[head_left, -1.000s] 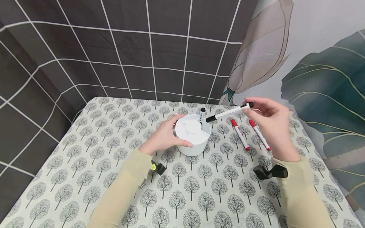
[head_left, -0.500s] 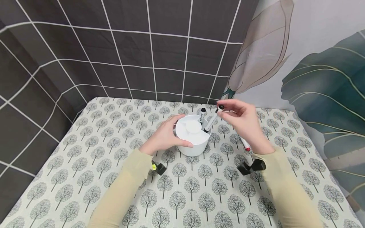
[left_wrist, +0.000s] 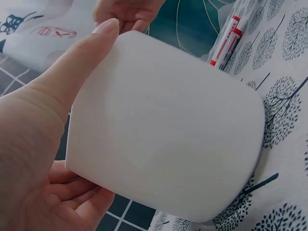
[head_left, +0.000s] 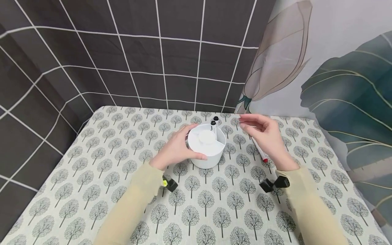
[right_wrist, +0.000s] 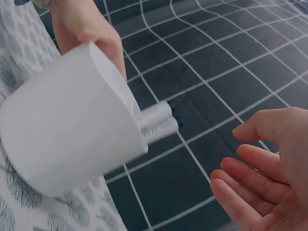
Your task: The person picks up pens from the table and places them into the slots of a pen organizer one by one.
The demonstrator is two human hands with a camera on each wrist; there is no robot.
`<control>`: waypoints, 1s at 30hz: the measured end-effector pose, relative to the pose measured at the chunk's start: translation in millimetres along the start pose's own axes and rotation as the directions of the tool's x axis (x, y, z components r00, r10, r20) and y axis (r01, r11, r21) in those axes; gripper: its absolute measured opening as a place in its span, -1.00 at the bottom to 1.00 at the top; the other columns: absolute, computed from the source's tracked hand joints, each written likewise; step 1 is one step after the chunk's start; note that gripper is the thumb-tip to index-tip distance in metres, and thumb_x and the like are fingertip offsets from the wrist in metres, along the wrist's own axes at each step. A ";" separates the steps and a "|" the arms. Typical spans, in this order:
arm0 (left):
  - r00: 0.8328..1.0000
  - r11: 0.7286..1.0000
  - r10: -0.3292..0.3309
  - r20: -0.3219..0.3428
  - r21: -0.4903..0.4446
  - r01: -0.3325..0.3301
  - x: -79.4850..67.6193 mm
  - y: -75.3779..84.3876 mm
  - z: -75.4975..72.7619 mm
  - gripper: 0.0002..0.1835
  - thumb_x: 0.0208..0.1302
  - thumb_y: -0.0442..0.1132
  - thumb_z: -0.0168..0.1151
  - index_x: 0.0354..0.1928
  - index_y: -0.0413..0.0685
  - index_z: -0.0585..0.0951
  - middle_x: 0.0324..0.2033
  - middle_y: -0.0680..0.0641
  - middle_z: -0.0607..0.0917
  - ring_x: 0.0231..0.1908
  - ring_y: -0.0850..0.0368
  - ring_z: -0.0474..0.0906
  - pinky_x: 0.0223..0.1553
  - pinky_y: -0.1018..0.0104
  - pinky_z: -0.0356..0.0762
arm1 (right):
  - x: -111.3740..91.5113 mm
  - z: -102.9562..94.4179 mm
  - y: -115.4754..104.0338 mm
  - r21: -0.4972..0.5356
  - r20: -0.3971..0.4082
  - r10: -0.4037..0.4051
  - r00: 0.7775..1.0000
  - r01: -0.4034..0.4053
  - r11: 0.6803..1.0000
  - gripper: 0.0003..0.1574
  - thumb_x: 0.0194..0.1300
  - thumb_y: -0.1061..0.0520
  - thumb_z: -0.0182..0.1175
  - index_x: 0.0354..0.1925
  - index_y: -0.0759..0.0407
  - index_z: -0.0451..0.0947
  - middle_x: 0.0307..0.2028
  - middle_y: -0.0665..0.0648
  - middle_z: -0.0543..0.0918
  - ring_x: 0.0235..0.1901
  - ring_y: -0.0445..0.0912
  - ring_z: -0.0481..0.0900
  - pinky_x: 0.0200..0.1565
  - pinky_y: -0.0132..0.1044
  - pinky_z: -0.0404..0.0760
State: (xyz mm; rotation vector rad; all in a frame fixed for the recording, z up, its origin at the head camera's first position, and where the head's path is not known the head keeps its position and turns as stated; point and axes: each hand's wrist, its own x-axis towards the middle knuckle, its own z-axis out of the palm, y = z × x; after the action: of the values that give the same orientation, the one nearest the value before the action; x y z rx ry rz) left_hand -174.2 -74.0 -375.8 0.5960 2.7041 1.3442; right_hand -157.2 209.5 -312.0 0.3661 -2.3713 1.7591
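My left hand point(head_left: 176, 147) grips a white round pen holder point(head_left: 209, 162) by its left side, thumb across the front and fingers behind; the left wrist view shows its plain white wall point(left_wrist: 168, 130). Two white markers with black ends, one nearer point(head_left: 213, 127) and one farther point(head_left: 216, 119), stand in a back compartment, side by side with their tops above the rim. My right hand point(head_left: 265, 136) hovers right of the holder, holding nothing; in the right wrist view its fingers point(right_wrist: 250, 166) are loosely bent and apart from the markers.
Two red-capped whiteboard markers point(left_wrist: 226, 43) lie on the tree-print tablecloth point(head_left: 190, 204) to the right; in the head view one red-ended marker point(head_left: 261, 152) shows partly under my right hand. A dark grid-patterned curtain point(head_left: 134, 54) hangs behind the table.
My right hand brought a black-capped marker left into the pen holder, let go of it, and drew back slightly right. My left hand has stayed on the holder.
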 end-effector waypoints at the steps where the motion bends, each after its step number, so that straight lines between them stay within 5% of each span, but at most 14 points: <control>1: 1.000 1.000 -0.002 -0.003 0.011 0.002 -1.4 -0.5 -0.1 0.29 -0.62 0.41 0.50 0.36 0.28 0.21 0.20 0.18 0.36 0.13 0.18 0.30 0.09 -0.05 0.31 | -1.1 -3.9 5.8 -0.006 -0.005 0.010 1.000 -0.010 1.000 -0.58 0.20 0.21 0.28 0.05 0.27 0.54 -0.06 0.20 0.62 -0.14 -0.06 0.61 -0.13 -0.36 0.57; 6: 0.999 0.999 0.007 -0.034 0.032 -0.006 -7.8 -4.5 -4.0 0.28 -0.56 0.39 0.49 0.37 0.10 0.22 0.19 0.11 0.39 0.10 0.13 0.39 0.10 0.01 0.36 | -8.6 -24.2 29.8 -0.057 -0.049 0.053 0.997 -0.056 0.997 -0.55 0.19 0.14 0.30 0.07 0.18 0.55 -0.05 0.16 0.62 -0.14 -0.11 0.61 -0.11 -0.42 0.54; 12: 0.999 1.000 0.000 -0.042 0.005 0.000 -10.7 -1.5 -4.7 0.30 -0.52 0.38 0.49 0.38 0.02 0.19 0.26 0.03 0.34 0.12 0.02 0.41 0.10 0.13 0.38 | -24.0 -38.7 29.0 -0.183 -0.091 0.121 0.989 -0.136 0.974 -0.49 0.17 0.07 0.33 0.06 0.23 0.54 -0.04 0.22 0.61 -0.15 -0.15 0.60 -0.14 -0.51 0.51; 20: 0.995 0.994 -0.050 -0.091 0.095 0.059 -11.2 1.3 3.2 0.36 -0.59 0.52 0.39 0.40 0.08 0.17 0.28 0.04 0.32 0.20 0.03 0.28 0.12 -0.10 0.30 | -39.4 -58.7 59.3 -0.309 -0.097 0.246 0.964 -0.264 0.914 -0.32 0.06 -0.19 0.35 0.11 0.03 0.52 -0.02 0.08 0.61 -0.16 -0.22 0.59 -0.20 -0.53 0.52; 30: 0.993 0.993 -0.088 -0.075 0.074 0.093 -10.4 -0.3 5.5 0.38 -0.62 0.54 0.37 0.39 0.03 0.19 0.26 0.00 0.35 0.23 0.00 0.22 0.15 -0.14 0.24 | -51.2 -67.1 84.3 -0.442 -0.094 0.244 0.965 -0.260 0.858 -0.25 -0.01 -0.28 0.36 0.09 0.05 0.53 -0.04 0.07 0.62 -0.15 -0.10 0.57 -0.25 -0.54 0.49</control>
State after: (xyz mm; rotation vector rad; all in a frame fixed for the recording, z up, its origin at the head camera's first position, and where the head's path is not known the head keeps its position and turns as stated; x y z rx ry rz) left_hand -163.5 -73.8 -380.6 0.4324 2.8137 1.2688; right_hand -133.8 301.9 -383.8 -0.0462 -2.8002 1.2120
